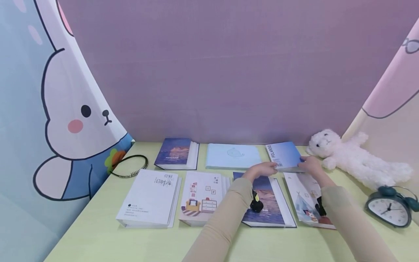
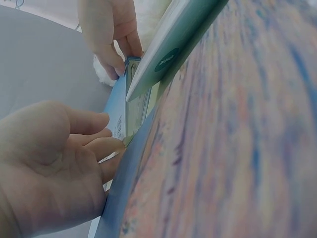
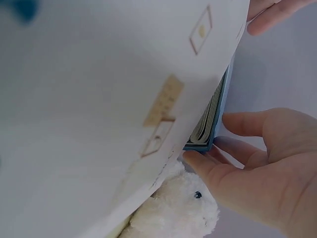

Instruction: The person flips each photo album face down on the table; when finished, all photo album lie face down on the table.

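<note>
Both hands hold a blue hardcover book lettered "POLAROID" [image 1: 285, 155] near the back right corner of the pale green bench [image 1: 98, 233]. The left hand [image 1: 262, 169] pinches its near left corner with curled fingers; the right hand [image 1: 310, 164] grips its right edge, thumb and fingers curled round the page block. The book is tilted, its near edge lifted above a white illustrated book [image 1: 307, 200] and a dusk-blue book [image 1: 266, 202]. A white plush lamb [image 1: 353, 158] lies just beside it, towards the right edge.
</note>
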Motion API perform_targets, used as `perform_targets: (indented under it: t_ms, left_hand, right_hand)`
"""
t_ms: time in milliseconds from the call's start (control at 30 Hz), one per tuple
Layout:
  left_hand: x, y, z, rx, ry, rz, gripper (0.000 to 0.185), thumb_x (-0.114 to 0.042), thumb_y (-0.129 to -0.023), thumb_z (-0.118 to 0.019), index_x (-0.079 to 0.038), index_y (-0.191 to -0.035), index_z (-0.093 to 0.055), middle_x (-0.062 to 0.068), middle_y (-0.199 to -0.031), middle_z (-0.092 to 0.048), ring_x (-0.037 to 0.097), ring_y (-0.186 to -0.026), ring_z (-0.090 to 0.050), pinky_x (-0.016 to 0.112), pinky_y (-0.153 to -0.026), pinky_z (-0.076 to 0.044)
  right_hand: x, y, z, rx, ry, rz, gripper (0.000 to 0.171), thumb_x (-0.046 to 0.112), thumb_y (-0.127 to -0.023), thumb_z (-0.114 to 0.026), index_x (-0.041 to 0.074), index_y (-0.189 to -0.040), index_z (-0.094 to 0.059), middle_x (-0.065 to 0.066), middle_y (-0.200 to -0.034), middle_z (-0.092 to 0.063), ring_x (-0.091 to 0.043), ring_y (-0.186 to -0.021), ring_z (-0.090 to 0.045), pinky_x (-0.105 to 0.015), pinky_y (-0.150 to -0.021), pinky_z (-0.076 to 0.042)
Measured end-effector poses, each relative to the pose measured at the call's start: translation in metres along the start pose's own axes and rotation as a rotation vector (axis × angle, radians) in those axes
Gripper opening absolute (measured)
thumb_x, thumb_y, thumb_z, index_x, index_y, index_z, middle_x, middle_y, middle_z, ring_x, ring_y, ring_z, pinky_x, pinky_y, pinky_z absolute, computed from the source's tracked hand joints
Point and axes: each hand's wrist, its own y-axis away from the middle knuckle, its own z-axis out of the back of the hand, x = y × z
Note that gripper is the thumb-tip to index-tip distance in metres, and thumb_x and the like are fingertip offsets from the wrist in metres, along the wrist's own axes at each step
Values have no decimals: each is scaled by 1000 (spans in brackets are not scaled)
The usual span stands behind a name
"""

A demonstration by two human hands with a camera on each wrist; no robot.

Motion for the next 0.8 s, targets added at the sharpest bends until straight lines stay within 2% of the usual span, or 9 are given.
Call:
perform_targets:
  t_ms: [233, 400, 600, 700, 800]
  left_hand:
    - [2, -1, 0, -11, 5, -11, 49, -20, -101, -39, -10, -147, -30, 4, -153, -31, 18, -141, -27, 29, -114, -28]
    - [2, 2, 1, -68, 49, -32, 46, -20, -101, -39, -10, -146, -34, 5, -150, -36, 20, -139, -33, 30, -112, -32]
    - [-2, 15, 21, -190, -7, -104, 42, -22, -101, -40, -8, -141, -43, 6, -143, -46, 21, -130, -44, 27, -105, -41]
    - [0, 21, 34, -259, -39, -125, 39, -22, -101, -41, -10, -137, -48, 6, -139, -51, 20, -126, -49, 25, -101, -44]
    - [5, 30, 49, -320, -25, -127, 37, -22, -100, -44, -11, -135, -51, 7, -133, -55, 20, -121, -54, 24, -96, -47]
  right_hand:
    - [0, 1, -1, 0, 2, 33, 59, 14, -88, -49, -23, -130, -30, -45, -132, -31, -58, -120, -34, -60, -102, -34]
    - [-4, 3, 4, 11, -17, 61, 57, 17, -93, -45, -23, -130, -32, -44, -132, -33, -57, -119, -36, -60, -101, -35]
    - [1, 8, 15, -58, 34, 120, 53, 19, -96, -44, -25, -125, -38, -45, -123, -42, -57, -110, -44, -61, -92, -42]
    - [8, 6, 16, -77, 41, 136, 55, 21, -96, -45, -24, -126, -38, -44, -124, -42, -57, -112, -42, -62, -93, -40]
    - [20, 1, 12, -99, 22, 159, 55, 23, -96, -46, -20, -129, -38, -41, -127, -41, -56, -114, -41, -62, -96, -37]
